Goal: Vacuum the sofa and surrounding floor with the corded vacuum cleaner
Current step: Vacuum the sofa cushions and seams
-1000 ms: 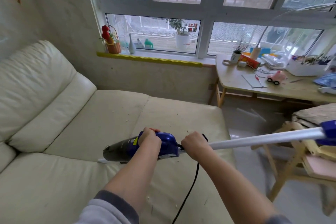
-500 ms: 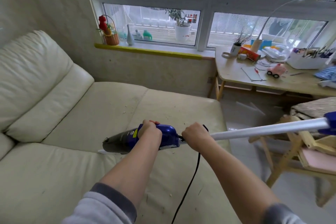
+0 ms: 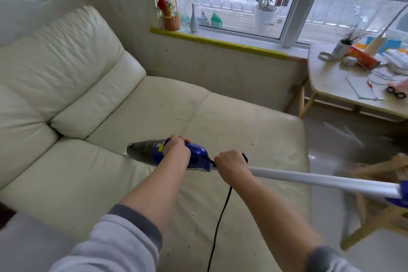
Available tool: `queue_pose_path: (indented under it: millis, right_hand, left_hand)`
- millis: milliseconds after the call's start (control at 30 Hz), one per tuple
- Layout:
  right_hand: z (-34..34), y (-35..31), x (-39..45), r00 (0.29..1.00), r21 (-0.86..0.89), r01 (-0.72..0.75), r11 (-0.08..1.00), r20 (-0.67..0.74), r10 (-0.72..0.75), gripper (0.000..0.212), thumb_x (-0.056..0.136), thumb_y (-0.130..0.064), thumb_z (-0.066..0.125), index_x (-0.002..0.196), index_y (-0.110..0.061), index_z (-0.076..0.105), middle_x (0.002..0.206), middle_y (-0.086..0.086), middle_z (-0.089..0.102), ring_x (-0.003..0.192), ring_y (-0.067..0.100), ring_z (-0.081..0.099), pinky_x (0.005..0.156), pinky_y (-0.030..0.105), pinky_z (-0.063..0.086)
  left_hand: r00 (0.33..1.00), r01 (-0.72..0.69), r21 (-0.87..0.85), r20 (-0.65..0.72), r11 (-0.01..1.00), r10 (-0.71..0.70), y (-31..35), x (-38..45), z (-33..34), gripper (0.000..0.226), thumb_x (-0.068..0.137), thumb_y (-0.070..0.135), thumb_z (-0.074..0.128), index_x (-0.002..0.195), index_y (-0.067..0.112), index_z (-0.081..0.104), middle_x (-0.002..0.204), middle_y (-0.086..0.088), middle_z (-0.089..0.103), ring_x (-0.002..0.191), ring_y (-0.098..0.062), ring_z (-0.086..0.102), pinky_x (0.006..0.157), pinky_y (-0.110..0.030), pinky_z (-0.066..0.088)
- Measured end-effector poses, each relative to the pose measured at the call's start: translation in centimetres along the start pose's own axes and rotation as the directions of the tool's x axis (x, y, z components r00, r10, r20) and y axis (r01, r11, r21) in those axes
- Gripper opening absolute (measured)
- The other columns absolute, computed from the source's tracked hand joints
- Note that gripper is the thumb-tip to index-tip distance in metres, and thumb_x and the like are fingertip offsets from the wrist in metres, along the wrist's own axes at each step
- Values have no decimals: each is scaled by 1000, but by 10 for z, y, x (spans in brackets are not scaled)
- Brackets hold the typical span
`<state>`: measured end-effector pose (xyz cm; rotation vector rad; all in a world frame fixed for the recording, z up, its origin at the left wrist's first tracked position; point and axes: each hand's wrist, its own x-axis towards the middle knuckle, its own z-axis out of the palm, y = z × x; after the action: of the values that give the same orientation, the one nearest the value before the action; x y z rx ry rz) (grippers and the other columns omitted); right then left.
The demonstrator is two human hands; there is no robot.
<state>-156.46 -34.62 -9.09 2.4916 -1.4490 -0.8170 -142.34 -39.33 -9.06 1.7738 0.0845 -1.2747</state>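
The vacuum cleaner (image 3: 174,155) looks rigid and light: left hand (image 3: 177,152) grips its body, right hand (image 3: 231,164) clamps the white tube (image 3: 320,180) above the sofa (image 3: 231,121).

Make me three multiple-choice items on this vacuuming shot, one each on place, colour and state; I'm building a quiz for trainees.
1. Where is the wicker basket?
A. on the windowsill
B. on the sofa
C. on the floor

2. What colour is the vacuum cleaner body?
A. red
B. blue
C. green

3. What is the right hand doing?
A. hanging idle
B. pressing on the sofa
C. gripping the vacuum's white tube

Answers: 1 A, it stands on the sill by the window; 2 B, the shiny casing is blue; 3 C, its fingers curl round the tube's end.
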Motion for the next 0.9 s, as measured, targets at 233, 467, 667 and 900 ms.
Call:
queue_pose_path:
  millis: [233, 467, 667, 900]
  right_hand:
    - [-11, 0, 46, 1000, 54, -20, 998, 22, 19, 20, 92, -8, 51, 106, -13, 64, 100, 2, 68, 91, 22, 67, 69, 30, 47]
    - [-13, -14, 80, 1000, 128, -11, 992, 16, 9, 18, 93, -10, 50, 104, -14, 64, 97, 3, 68, 87, 23, 66, 71, 31, 49]
    - [-29, -1, 92, 999, 176, -22, 984, -39, 29, 18, 95, -15, 47, 99, -15, 64, 90, 1, 66, 83, 21, 64, 70, 29, 41]
    - [-72, -40, 105, 992, 305, -22, 952, -113, 59, 22, 94, -12, 45, 106, -13, 64, 96, 4, 66, 74, 22, 55, 63, 29, 36]
  left_hand:
    - [1000, 14, -91, 20, 996, -12, 32, 24, 4, 33, 92, 12, 39, 60, 7, 43, 36, -4, 46, 40, -18, 45, 52, -23, 42]
    - [999, 36, -29, -10, 999, -36, 54, 53, 4, 27, 95, 16, 40, 72, 4, 50, 47, -6, 51, 42, -17, 47, 48, -25, 41]
    - [999, 24, -102, -20, 994, -27, 72, 41, 5, 30, 97, 26, 41, 82, 6, 56, 60, -4, 57, 63, -19, 57, 69, -30, 42]
    - [981, -188, -66, -54, 980, 184, 123, 28, -21, 33, 95, 28, 42, 86, 5, 65, 61, -1, 60, 54, -12, 52, 50, -26, 34]
